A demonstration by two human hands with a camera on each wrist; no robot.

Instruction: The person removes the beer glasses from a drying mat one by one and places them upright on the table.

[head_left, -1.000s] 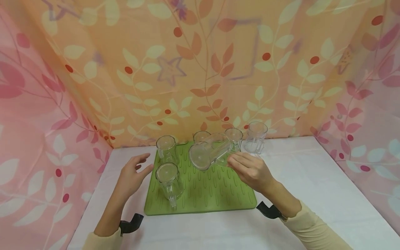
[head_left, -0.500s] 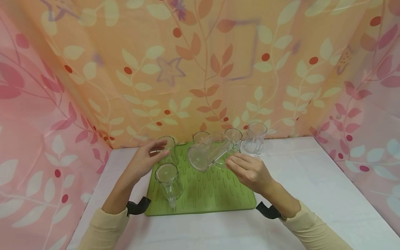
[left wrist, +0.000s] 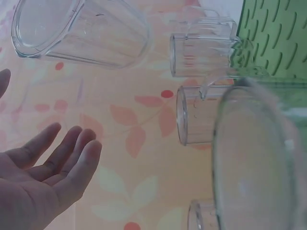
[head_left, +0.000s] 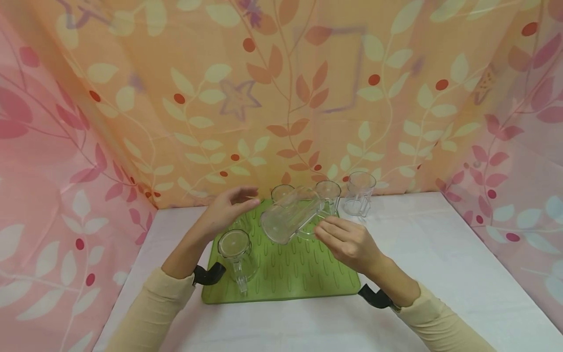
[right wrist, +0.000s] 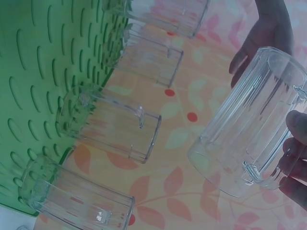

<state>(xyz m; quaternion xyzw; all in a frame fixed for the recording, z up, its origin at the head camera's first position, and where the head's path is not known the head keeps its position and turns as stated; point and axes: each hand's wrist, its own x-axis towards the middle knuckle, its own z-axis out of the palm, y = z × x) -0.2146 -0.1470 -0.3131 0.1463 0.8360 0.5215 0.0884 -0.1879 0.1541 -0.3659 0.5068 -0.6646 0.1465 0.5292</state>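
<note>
My right hand [head_left: 347, 244] grips the handle of a clear glass mug [head_left: 288, 215], which it holds tilted above the green mat [head_left: 290, 288]. In the right wrist view, the fingers [right wrist: 295, 127] curl round that mug's handle. My left hand [head_left: 230, 208] is raised to the left of the held mug and apart from it, fingers loosely bent with nothing between them. Below the left hand a mug [head_left: 237, 254] stands at the mat's front left, handle toward me. Another mug behind it is mostly hidden by the left hand.
Two more glass mugs, a left one [head_left: 281, 192] and a right one [head_left: 329, 190], stand along the mat's back edge. A further mug [head_left: 360, 193] stands right of the mat on the white tablecloth [head_left: 418, 244]. A patterned curtain [head_left: 281, 98] rises close behind them.
My left hand has moved right and slightly up, from beside the mat to over its back left mug. The held mug has tilted a little and shifted slightly left with my right hand.
</note>
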